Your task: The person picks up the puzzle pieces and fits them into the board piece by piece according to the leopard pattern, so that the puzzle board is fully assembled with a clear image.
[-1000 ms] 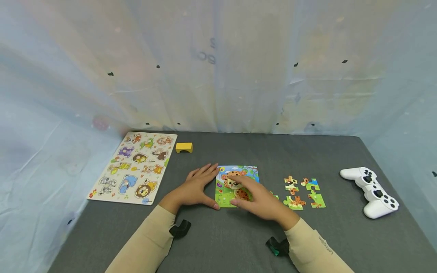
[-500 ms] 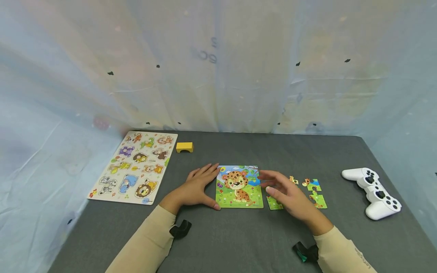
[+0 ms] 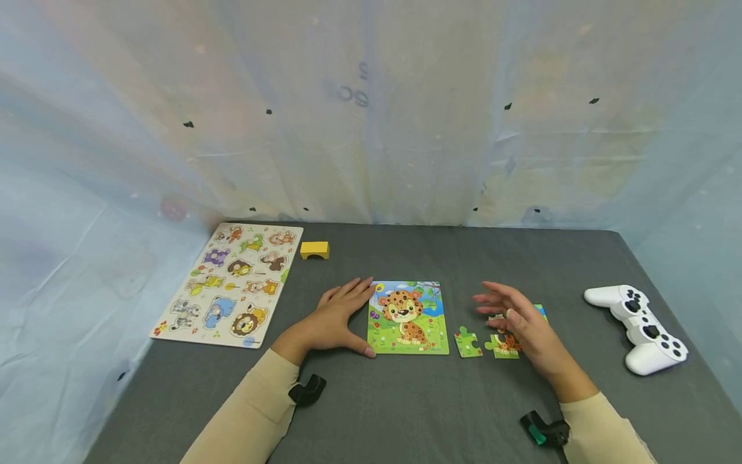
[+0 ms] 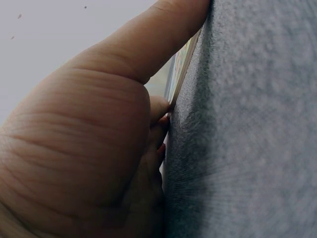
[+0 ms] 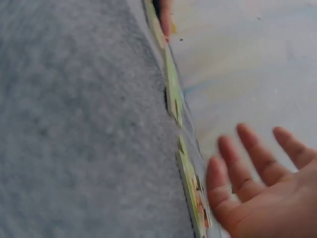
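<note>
A square puzzle board with a cartoon leopard lies flat in the middle of the table. My left hand rests at its left edge, fingers and thumb spread; the left wrist view shows the palm close to the grey cloth. Over the loose pieces on the right hovers my right hand, its fingers loosely extended and holding nothing. A green puzzle piece lies just right of the board, apart from it. Beside that is an orange-and-green puzzle piece, partly under the hand. The hand hides most of the other pieces.
On the left lies a large animal puzzle board. A small yellow arch block sits near its top right corner. A white game controller rests at the far right. Pale sheeting hangs behind the grey table.
My right hand has lifted off the leopard board and moved right, to above the loose pieces. The leopard picture is now uncovered. My left hand has stayed at the board's edge.
</note>
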The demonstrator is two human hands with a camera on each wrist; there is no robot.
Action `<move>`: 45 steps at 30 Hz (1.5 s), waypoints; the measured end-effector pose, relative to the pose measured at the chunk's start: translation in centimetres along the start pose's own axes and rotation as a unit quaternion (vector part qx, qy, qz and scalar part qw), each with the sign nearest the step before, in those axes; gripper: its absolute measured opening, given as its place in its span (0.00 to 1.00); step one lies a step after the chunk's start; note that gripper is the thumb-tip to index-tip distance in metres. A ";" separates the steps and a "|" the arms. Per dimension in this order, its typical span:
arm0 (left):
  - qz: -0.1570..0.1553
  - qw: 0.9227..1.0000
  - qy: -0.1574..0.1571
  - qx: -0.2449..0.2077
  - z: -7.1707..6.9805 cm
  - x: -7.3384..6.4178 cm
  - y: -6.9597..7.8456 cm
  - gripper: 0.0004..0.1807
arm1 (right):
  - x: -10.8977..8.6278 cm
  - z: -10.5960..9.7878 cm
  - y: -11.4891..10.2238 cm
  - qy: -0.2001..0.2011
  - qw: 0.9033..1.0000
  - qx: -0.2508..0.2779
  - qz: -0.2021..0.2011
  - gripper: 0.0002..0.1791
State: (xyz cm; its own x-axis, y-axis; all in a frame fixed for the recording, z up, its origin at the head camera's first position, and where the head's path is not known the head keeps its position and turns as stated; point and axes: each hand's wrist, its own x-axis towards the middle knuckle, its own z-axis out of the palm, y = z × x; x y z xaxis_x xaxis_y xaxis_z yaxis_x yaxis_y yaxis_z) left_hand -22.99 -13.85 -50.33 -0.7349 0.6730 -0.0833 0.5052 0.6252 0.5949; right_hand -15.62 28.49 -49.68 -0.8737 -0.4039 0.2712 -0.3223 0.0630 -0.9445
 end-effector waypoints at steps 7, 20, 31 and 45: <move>0.004 1.000 0.000 0.003 -0.2 0.0 0.1 0.74 | -0.5 0.2 1.7 -0.018 0.992 -0.122 0.043 0.35; 0.002 1.000 0.001 0.006 0.2 0.3 -0.1 0.74 | -0.1 1.5 1.1 -0.030 0.966 -0.251 0.054 0.22; 0.002 1.000 0.000 0.008 0.2 0.2 -0.2 0.74 | -0.2 2.0 0.2 0.049 0.990 -0.111 0.073 0.09; -0.003 1.000 0.000 0.008 0.1 0.2 -0.1 0.74 | 1.2 4.5 -0.2 0.087 0.986 0.012 0.139 0.18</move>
State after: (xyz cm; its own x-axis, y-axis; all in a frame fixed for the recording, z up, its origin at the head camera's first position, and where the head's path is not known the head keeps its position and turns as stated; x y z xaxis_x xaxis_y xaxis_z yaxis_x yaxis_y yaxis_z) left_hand -23.08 -13.73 -50.47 -0.7376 0.6697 -0.0862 0.5085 0.6349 0.5817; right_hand -14.92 23.91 -49.97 -0.9769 -0.2120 0.0267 -0.0546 0.1265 -0.9905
